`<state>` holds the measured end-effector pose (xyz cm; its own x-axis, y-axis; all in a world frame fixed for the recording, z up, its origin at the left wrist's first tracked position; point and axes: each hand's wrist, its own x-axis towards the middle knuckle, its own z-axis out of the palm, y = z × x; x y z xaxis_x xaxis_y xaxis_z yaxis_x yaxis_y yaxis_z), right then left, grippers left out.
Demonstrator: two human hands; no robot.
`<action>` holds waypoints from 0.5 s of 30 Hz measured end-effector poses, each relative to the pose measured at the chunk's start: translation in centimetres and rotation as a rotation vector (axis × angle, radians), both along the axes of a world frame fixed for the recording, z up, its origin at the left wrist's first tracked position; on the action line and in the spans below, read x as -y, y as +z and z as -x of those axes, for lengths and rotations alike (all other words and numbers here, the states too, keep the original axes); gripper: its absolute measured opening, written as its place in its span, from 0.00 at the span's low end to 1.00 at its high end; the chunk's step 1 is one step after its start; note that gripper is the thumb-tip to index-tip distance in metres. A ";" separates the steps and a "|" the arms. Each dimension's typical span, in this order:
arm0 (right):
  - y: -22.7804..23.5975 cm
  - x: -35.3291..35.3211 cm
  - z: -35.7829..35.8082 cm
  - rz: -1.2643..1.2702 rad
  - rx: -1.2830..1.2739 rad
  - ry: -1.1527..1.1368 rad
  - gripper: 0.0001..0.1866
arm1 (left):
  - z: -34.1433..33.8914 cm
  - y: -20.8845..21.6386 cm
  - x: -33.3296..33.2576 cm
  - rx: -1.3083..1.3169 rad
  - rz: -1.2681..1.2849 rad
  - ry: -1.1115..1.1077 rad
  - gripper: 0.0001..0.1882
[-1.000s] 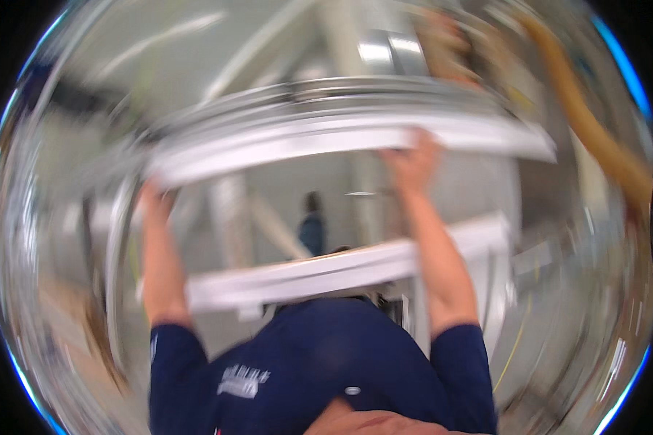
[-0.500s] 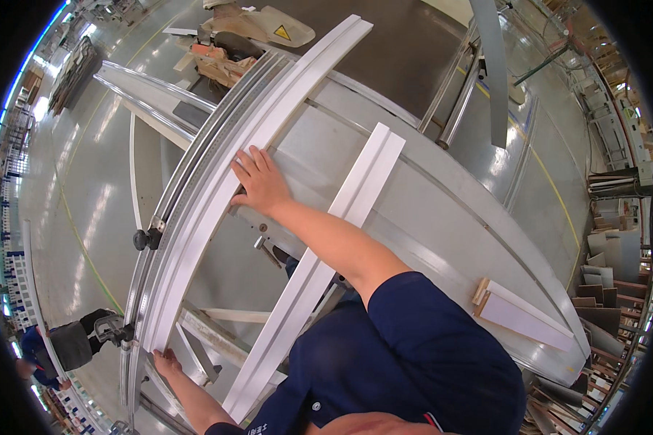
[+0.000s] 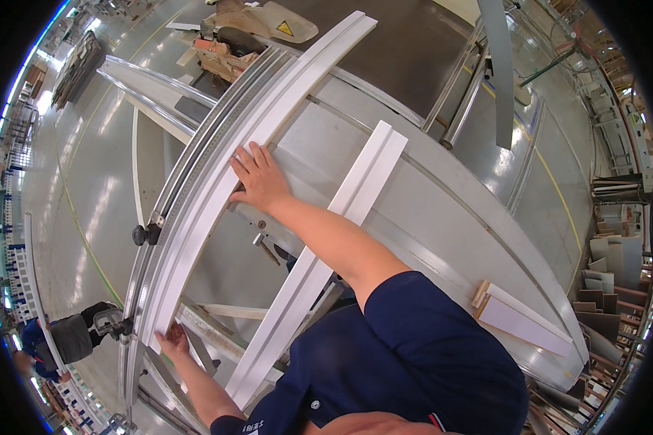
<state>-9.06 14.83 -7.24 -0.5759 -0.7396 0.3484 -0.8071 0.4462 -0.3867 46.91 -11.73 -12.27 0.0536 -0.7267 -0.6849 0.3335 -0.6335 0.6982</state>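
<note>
A long white grooved strip [image 3: 218, 190] lies along the metal fence on the left of a sliding machine table. My right hand [image 3: 263, 177] rests on its inner edge, fingers spread over the top and thumb at the side. Near the strip's close end, my left hand [image 3: 173, 342] touches the same edge, its fingers apart and partly hidden by the strip. A second white grooved strip [image 3: 366, 174] lies slantwise under my right forearm, reaching from the grey table [image 3: 442, 225] back toward my body.
A black clamp knob [image 3: 146, 235] and a metal stop [image 3: 112, 325] sit on the fence [image 3: 168, 217]. The saw guard [image 3: 283, 22] stands at the far end. A short white offcut [image 3: 522, 319] lies at right. Another person [image 3: 58, 341] is at far left.
My left hand has moved slightly forward along the strip's edge, and more of its fingers show. My right hand stays at its place on the strip. The view has shifted a little.
</note>
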 end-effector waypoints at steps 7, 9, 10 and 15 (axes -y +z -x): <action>0.4 0.1 -0.1 0.016 -0.033 0.033 0.49 | 9.0 2.7 -4.3 0.000 0.275 0.125 0.39; 0.5 0.2 -0.2 0.001 -0.054 0.055 0.48 | 10.1 3.7 -5.3 0.011 0.304 0.157 0.39; 0.6 0.3 -0.2 -0.002 -0.070 0.064 0.48 | 10.7 3.9 -5.6 0.015 0.317 0.171 0.39; -0.3 0.6 -0.4 0.085 -0.156 0.108 0.43 | 12.6 4.7 -4.6 0.175 0.326 0.441 0.38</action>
<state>-8.71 14.26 -7.53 -0.4291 -0.7581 0.4911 -0.9015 0.3251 -0.2858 34.31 -7.14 -7.53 0.4919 -0.7821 -0.3826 0.3789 -0.2034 0.9028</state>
